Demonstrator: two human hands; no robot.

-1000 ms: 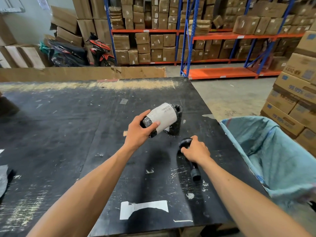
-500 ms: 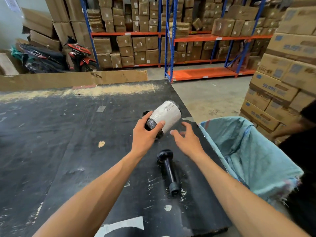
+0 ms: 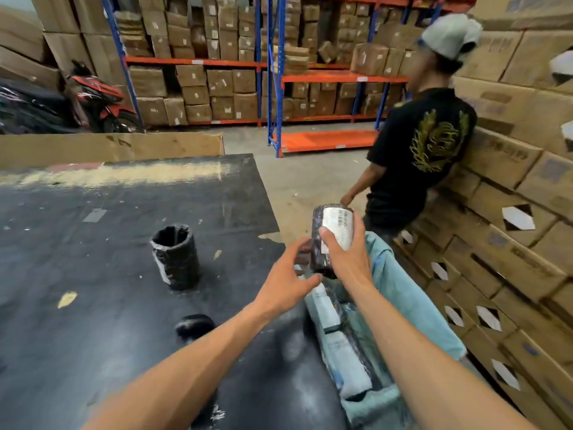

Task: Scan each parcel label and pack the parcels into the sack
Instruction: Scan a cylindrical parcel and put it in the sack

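Now the roll-shaped parcel (image 3: 333, 237) has passed from the left hand to the right hand and has moved off the table (image 3: 93, 274) to a spot above the sack (image 3: 403, 293). Right hand (image 3: 347, 252) grips the parcel upright, with the thumb across its white label. Left hand (image 3: 286, 279) is just beside it with fingers spread and loose, holding nothing; its fingertips may brush the parcel, but blur makes that hard to tell. Inside the blue sack lie more wrapped parcels (image 3: 341, 346), partly hidden by the right arm. A second black parcel (image 3: 176, 257) stands upright on the table, well apart. The scanner (image 3: 194, 326) lies on the table, mostly hidden behind the left arm and blurred. Another person (image 3: 418, 150) stands by stacked boxes (image 3: 511, 181), their legs hidden behind the sack.
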